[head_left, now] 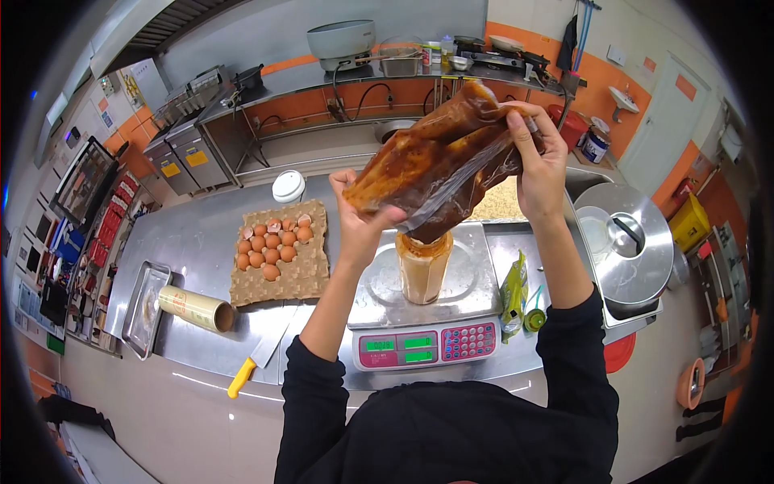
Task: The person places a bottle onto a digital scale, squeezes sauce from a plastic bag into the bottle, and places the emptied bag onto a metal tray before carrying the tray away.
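Fingers of the left hand (363, 216) and the right hand (538, 149) are shut tight on a big clear bag (443, 153) of brown, sticky stuff. The left hand has the low end and the right hand has the high end, so the bag is tilted up in the air. Looking down from the head view, I see a tall jar (424, 270) right under the bag, with brown smears at its top. The bottom of the bag is at the mouth of the jar, but I can't tell if they touch. The jar stands on the flat metal top of a pink and white scale (427, 343), and the scale sits on the shiny bench (193, 218). To the left, brown eggs (272, 242) and some broken shells (274, 225) sit in a bumpy egg tray (302, 288). A knife (262, 351) with a yellow handle lies near it, and a fat roll (197, 309) rests by a metal pan (145, 310). A green packet (513, 294) lies just right of the scale. Farther right is a big round metal lid (645, 270).
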Available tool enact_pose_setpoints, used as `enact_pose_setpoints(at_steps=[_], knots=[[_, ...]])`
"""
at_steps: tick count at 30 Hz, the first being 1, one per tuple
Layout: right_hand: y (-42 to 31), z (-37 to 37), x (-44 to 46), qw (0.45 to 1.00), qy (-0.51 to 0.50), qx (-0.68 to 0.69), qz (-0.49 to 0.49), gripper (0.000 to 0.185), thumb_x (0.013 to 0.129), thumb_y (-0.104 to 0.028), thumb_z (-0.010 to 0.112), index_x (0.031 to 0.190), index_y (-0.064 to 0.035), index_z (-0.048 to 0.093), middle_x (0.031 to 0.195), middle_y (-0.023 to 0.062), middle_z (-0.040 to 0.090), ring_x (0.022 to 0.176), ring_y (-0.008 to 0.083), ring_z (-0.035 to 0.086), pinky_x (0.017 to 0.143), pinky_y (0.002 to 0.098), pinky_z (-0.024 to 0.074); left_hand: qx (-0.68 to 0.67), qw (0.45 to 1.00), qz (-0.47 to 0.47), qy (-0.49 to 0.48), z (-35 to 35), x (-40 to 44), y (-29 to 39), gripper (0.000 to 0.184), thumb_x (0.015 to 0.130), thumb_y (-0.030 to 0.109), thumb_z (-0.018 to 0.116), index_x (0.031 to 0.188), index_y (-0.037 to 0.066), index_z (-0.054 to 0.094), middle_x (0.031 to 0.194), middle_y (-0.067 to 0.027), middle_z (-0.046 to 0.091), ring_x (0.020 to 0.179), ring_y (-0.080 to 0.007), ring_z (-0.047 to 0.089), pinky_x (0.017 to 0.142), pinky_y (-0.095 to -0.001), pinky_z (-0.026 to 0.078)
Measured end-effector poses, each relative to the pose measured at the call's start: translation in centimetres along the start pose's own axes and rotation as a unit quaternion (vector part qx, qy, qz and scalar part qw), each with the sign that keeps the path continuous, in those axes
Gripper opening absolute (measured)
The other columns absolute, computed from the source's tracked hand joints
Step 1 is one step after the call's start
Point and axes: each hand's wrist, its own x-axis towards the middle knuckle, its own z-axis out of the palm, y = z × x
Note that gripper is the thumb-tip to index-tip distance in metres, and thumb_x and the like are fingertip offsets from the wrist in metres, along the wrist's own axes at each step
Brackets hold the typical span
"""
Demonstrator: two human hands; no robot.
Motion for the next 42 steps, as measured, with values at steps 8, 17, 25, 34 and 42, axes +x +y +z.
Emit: enact_pose_setpoints(at_steps=[8, 17, 25, 34, 42], knots=[[-2.9, -0.5, 2.4, 0.978, -0.136, -0.102, 0.124, 0.029, 0.087, -0.027, 0.062, 0.097, -0.0001, 0.062, 0.083, 0.0028, 0.064, 0.077, 0.0070, 0.059, 0.070, 0.0206, 0.0467, 0.040, 0.997, -0.019, 0.070, 1.5, 1.1, 0.2, 0.019, 0.085, 0.011, 0.064, 0.100, 0.001, 0.057, 0.098, -0.0055, 0.063, 0.089, -0.0097, 0.057, 0.080, -0.0241, 0.044], [-4.2, -0.9, 4.3, 0.907, -0.242, -0.343, -0.022, 0.022, 0.087, -0.022, 0.060, 0.090, 0.0002, 0.059, 0.083, 0.0015, 0.060, 0.075, 0.0077, 0.054, 0.067, 0.0244, 0.0453, 0.019, 0.996, -0.014, 0.085, 1.6, 1.0, -0.4, 0.016, 0.087, 0.012, 0.062, 0.098, 0.003, 0.055, 0.097, -0.0053, 0.062, 0.089, -0.0102, 0.057, 0.079, -0.0242, 0.045], [-5.6, -1.3, 6.4, 0.857, -0.332, -0.388, -0.063, 0.017, 0.086, -0.019, 0.058, 0.089, -0.0020, 0.061, 0.079, 0.0020, 0.061, 0.069, 0.0097, 0.055, 0.062, 0.0238, 0.0428, 0.025, 0.997, 0.002, 0.079, 1.6, 0.8, -0.8, 0.016, 0.087, 0.013, 0.061, 0.097, 0.003, 0.054, 0.095, -0.0051, 0.062, 0.087, -0.0099, 0.057, 0.079, -0.0238, 0.045], [-7.0, -1.9, 5.9, 0.865, -0.343, -0.366, 0.032, 0.014, 0.087, -0.014, 0.059, 0.089, -0.0002, 0.058, 0.082, 0.0037, 0.061, 0.074, 0.0088, 0.057, 0.069, 0.0231, 0.0473, 0.022, 0.996, 0.005, 0.089, 2.0, 0.7, -1.0, 0.015, 0.088, 0.012, 0.060, 0.097, 0.002, 0.054, 0.095, -0.0063, 0.062, 0.085, -0.0101, 0.057, 0.077, -0.0236, 0.046], [-6.3, -2.0, 6.1, 0.835, -0.354, -0.403, 0.123, 0.014, 0.086, -0.013, 0.059, 0.087, 0.0007, 0.057, 0.078, 0.0043, 0.059, 0.070, 0.0105, 0.054, 0.066, 0.0255, 0.0460, 0.034, 0.996, 0.008, 0.088, 1.6, 0.7, -1.5, 0.015, 0.088, 0.013, 0.061, 0.095, 0.002, 0.053, 0.092, -0.0058, 0.063, 0.083, -0.0100, 0.058, 0.076, -0.0238, 0.046]])
